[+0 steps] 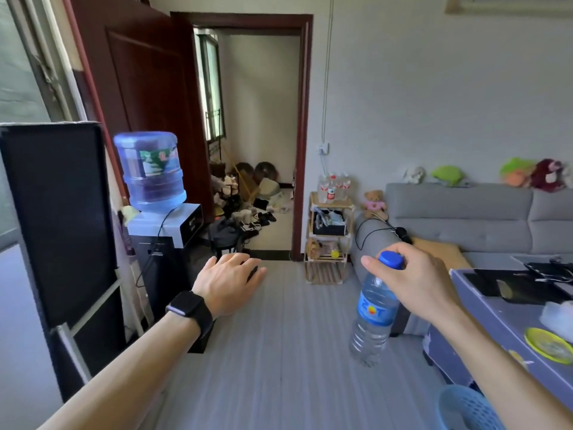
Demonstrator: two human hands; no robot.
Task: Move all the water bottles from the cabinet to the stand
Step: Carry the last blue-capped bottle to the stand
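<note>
My right hand (412, 280) pinches a clear water bottle (373, 311) by its blue cap, and the bottle hangs upright above the floor, blue label facing me. My left hand (231, 282) is stretched forward with relaxed fingers and holds nothing; a black watch sits on its wrist. Across the room a small wooden stand (330, 234) is against the wall beside the doorway. Several water bottles (333, 187) with red-and-white labels stand on its top shelf. The cabinet is not identifiable in view.
A tall black panel (59, 218) stands close on my left, with a water dispenser (155, 193) behind it. A grey sofa (465, 218) and a purple-covered table (511, 318) fill the right side. A blue basket (465, 411) sits at bottom right. Striped grey floor (279, 336) lies between.
</note>
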